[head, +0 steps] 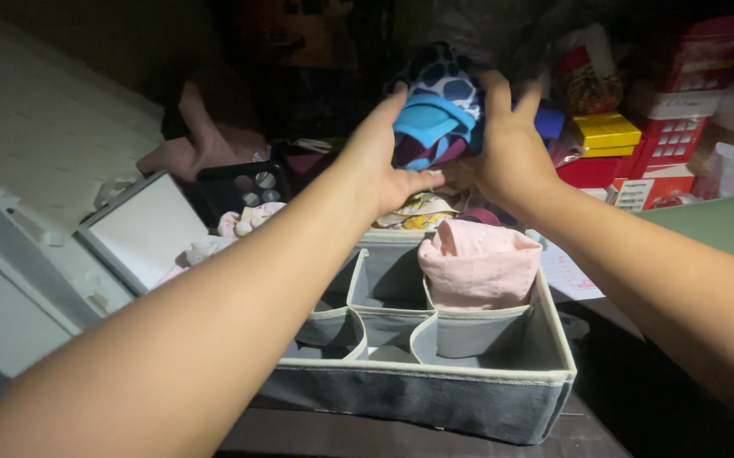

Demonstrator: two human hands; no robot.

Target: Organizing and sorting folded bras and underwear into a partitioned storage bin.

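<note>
Dim clutter fills the background: a pale slab on the left, stacked red and yellow boxes (638, 144) on the right, and dark shadow behind. On the dark bench (401, 437) stands one grey fabric organiser (422, 394), its soft dividers marking off several pockets so that each folded piece can stay upright and apart from the others. I can make out about five pockets; the back ones are partly hidden by the arms. One folded pink cloth (479, 265) stands in the back right pocket, and the front pockets look empty.

Left of the organiser leans one framed mirror (142, 229), with one black perforated basket (244, 188) behind it and some pale crumpled cloth between.

Above the back edge of the organiser, two hands press one rolled bundle of cloth (436, 114), blue with a spotted dark-and-white layer, from either side, which keeps the roll from springing open. The left hand (381, 161) cups its left flank, fingers curled around it; the right hand (509, 148) grips the right flank, fingers reaching over the top.
</note>
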